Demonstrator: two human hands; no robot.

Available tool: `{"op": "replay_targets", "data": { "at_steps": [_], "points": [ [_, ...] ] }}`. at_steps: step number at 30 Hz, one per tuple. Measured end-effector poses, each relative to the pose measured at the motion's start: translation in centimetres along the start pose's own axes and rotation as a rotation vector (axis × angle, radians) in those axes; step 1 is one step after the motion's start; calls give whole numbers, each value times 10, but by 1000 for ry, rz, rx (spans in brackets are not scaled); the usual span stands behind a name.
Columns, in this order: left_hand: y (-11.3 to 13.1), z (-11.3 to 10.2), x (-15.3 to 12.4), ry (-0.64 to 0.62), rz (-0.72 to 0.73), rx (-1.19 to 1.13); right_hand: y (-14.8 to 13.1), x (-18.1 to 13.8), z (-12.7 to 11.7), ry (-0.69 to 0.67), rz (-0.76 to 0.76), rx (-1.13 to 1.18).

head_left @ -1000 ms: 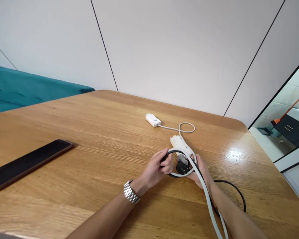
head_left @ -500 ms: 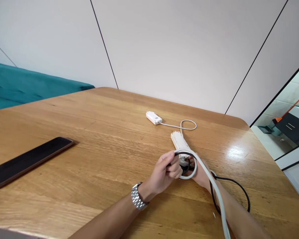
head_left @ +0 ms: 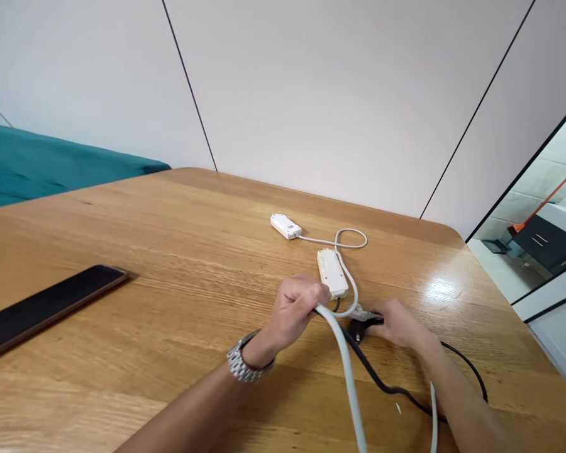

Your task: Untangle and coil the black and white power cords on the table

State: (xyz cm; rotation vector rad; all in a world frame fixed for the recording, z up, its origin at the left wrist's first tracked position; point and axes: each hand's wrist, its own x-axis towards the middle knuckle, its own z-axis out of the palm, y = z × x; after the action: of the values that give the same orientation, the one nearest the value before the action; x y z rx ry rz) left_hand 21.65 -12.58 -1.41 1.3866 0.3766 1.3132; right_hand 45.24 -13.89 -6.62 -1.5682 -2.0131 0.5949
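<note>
Left hand closed around white cable; right hand grips black plug, near white power strip.

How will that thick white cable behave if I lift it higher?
The thick white cable bends in a broad arc from the left hand, so it is probably springy rather than limp. Its smooth sheath may slide. It would likely drag the white adapter.

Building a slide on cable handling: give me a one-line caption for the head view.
Left hand grips a grey cable while right hand holds a black plug on a wooden table.
</note>
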Motion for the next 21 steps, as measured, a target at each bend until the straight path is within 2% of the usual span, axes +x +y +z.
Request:
{"op": "replay_targets", "data": {
  "at_steps": [2, 4, 6, 7, 10, 11, 12, 15, 16, 21],
  "points": [
    [-6, -10, -10, 4, 0, 87, 9, -1, -18, -93, 74, -98],
    [-10, -16, -21, 9, -31, 158, 22, -2, -36, -46, 171, -164],
    [-8, -17, -27, -53, -100, 209, 36, -2, -56, 138, 261, -167],
    [-5, -16, -29, -125, -146, 231, 43, -3, -66, 242, 306, -149],
    [6, -17, -23, -432, -274, 277, 57, -8, -93, 523, 452, -6],
    [8, -21, -18, -475, -284, 295, 61, -10, -99, 598, 500, 74],
    [9, -27, -11, -464, -271, 329, 65, -12, -104, 662, 539, 172],
    [-2, -47, 16, -297, -149, 570, 80, -16, -106, 775, 583, 493],
    [-10, -52, 25, -312, -113, 671, 86, -17, -103, 787, 584, 580],
    [-54, -56, 52, -704, -30, 993, 116, -17, -77, 780, 600, 760]
  ]
}}
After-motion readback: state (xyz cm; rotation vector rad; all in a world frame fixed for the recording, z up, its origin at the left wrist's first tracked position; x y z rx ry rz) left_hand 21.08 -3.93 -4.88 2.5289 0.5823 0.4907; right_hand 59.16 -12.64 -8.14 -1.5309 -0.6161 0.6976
